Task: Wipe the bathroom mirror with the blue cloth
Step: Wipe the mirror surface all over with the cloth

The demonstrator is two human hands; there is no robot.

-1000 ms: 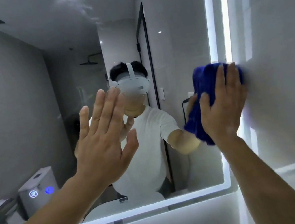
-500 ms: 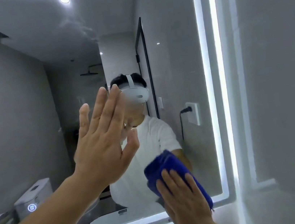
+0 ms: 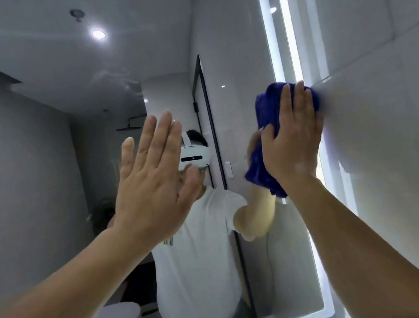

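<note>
My flat right hand (image 3: pixel 292 141) presses the blue cloth (image 3: pixel 259 176) on the mirror (image 3: pixel 41 155) at its right edge, by the tiled wall (image 3: pixel 388 133); my spread left hand (image 3: pixel 153 185) half hides the reflected headset (image 3: pixel 198 157).

Head-worn camera faces the mirror (image 3: pixel 71 178) closely, tilted slightly upward.

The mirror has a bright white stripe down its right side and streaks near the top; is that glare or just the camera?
Head view: the stripe seems to be the lit border of the mirror, washed out to white beside the blue cloth; the round spot is a reflected ceiling lamp; the streaks look like smears on the glass above the left hand.
</note>
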